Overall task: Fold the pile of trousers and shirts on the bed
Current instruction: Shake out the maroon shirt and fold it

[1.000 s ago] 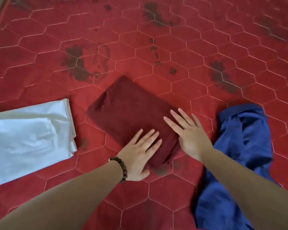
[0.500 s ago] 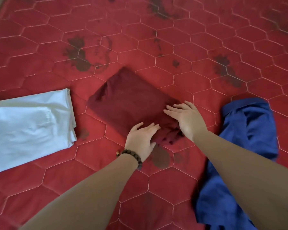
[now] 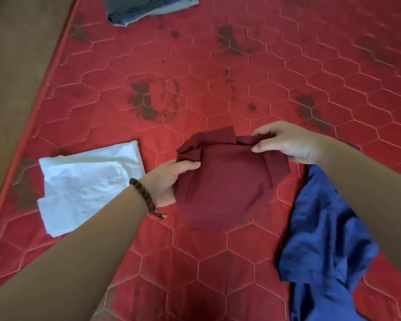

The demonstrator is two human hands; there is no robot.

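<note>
**Bed, 4 garments, 2 hands: maroon piece in grip**

1. Maroon garment (image 3: 227,181): thin matte cloth, folded into a rough rectangle with rumpled corners and a loose flap at its far edge. Held above the middle of the bed; whether its near edge touches the surface is hard to tell.
2. Left hand (image 3: 167,181): clamped on the garment's left edge, thumb on top, fingers beneath the cloth. Dark beaded bracelet (image 3: 144,193) on the wrist, with a small dangling knot.
3. Right hand (image 3: 292,144): pinches the bunched far-right corner between thumb and curled fingers. Hands stand apart, 1 at each side of the piece.
4. White garment (image 3: 86,184): folded flat, crisp layered edges, left of the maroon piece and apart from it.
5. Blue garment (image 3: 326,242): creased, unfolded heap at right, partly under the right forearm.
6. Grey-blue garment (image 3: 148,8): folded, at the far edge, cut off by the frame.
7. Bed (image 3: 218,66): red quilted cover, stitched hexagons, dark blotchy stains.
8. Floor (image 3: 14,66): plain brown, left of the bed.
</note>
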